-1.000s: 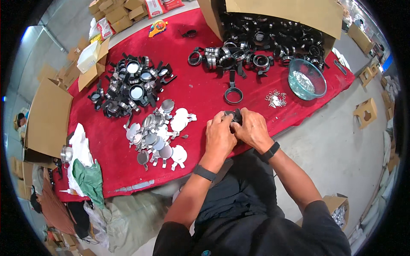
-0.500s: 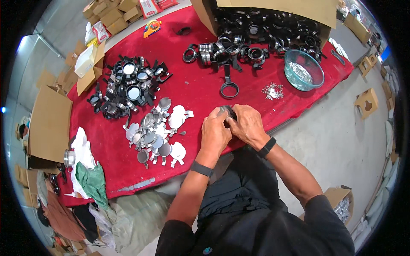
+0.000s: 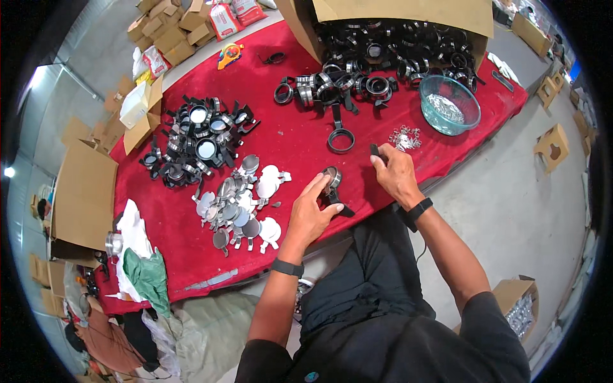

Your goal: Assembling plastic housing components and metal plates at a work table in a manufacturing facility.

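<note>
At counter's near edge, red cloth (image 3: 281, 143): left hand (image 3: 313, 214) now alone clamps the black ring frame (image 3: 332, 182), right hand (image 3: 397, 173) having parted from it, pinching a small dark piece (image 3: 375, 150) beside the loose silver fittings (image 3: 404, 137).

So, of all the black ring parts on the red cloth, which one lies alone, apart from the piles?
The single black ring with a handle, lying flat between the box-side pile and the right hand; nothing touches it.
</note>
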Motion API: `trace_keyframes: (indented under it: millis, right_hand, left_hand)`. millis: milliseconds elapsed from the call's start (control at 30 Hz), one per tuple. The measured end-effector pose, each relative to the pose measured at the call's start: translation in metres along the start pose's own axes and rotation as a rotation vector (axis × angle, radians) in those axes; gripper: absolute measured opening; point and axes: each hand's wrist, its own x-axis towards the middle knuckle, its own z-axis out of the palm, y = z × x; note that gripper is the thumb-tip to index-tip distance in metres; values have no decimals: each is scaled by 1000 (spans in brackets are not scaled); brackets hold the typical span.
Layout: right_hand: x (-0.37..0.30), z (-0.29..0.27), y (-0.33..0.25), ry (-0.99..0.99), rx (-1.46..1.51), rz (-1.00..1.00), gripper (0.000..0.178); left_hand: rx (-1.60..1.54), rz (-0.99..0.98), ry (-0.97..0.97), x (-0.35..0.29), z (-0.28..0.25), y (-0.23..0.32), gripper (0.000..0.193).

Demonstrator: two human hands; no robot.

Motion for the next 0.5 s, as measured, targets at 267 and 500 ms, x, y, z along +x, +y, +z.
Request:
trace_keyframes:
  millis: [267, 500]
  right_hand:
    - [-9, 31, 21, 199, -91, -334, 22]
    - [-13, 38, 13, 196, -68, -371, 29]
  left_hand:
    - [232, -122, 35, -2, 1, 28, 81]
    - [-92, -246, 68, 2, 19, 1, 64]
